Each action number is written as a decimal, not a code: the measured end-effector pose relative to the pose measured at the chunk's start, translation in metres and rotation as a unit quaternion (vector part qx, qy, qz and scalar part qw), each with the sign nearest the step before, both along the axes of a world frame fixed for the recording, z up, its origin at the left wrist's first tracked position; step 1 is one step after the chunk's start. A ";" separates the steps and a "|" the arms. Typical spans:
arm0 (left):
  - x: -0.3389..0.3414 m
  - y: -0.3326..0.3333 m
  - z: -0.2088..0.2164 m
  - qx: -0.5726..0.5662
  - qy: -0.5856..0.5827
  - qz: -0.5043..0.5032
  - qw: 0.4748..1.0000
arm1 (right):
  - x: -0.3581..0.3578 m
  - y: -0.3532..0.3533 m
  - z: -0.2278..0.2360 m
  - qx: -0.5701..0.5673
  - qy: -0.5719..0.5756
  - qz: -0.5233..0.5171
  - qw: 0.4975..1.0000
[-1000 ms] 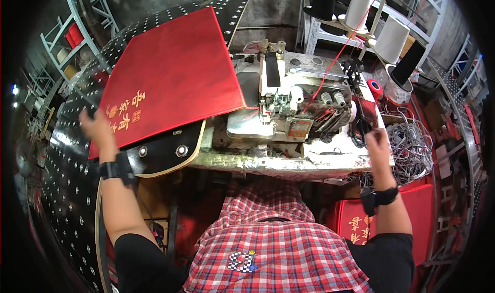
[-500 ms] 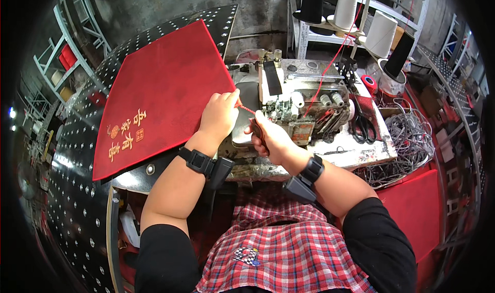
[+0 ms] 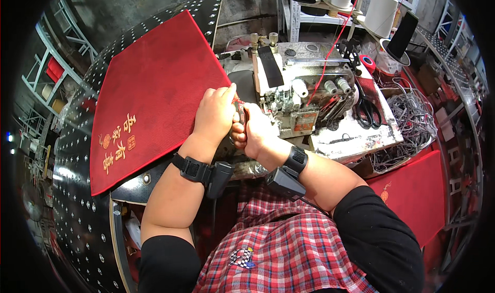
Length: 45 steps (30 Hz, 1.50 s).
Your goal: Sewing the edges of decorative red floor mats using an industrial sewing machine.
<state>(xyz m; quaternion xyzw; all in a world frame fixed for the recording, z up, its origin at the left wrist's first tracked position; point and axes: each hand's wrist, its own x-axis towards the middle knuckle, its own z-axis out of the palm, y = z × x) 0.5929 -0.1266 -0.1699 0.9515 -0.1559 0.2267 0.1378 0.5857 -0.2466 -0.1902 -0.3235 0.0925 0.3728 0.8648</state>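
- A black, studded bench (image 3: 67, 164) spreads round 9 o'clock, a grey wall (image 3: 247, 9) at 12.
- At 2 o'clock stands a sewing machine (image 3: 309, 94), with thread cones (image 3: 380, 13) beyond; tangled cables (image 3: 410, 123) lie at 3, more red mats (image 3: 417, 195) at 4.
- Half a second ago the hands were apart, a red strand between them; now they meet.
- The red mat (image 3: 154, 81) lies at 10 o'clock, its long axis running 2 to 8, gold lettering toward 8.
- The left hand (image 3: 215, 112) has its fingers closed at the mat's 3 o'clock corner.
- The right hand (image 3: 253, 132) has its fingers curled round a small dark tool (image 3: 241, 112), pointing toward 12.
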 end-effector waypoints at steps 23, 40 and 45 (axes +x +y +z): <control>-0.028 0.028 0.056 -0.347 0.333 -0.134 0.867 | -0.001 -0.024 0.026 -0.380 -0.758 -0.201 0.490; -0.283 0.046 0.048 -0.555 0.417 -0.066 0.717 | -0.042 0.021 0.048 -0.323 -0.337 0.109 0.878; -0.340 0.003 0.041 -0.632 0.342 -0.232 0.655 | -0.048 -0.008 0.102 -0.440 -0.484 0.157 0.740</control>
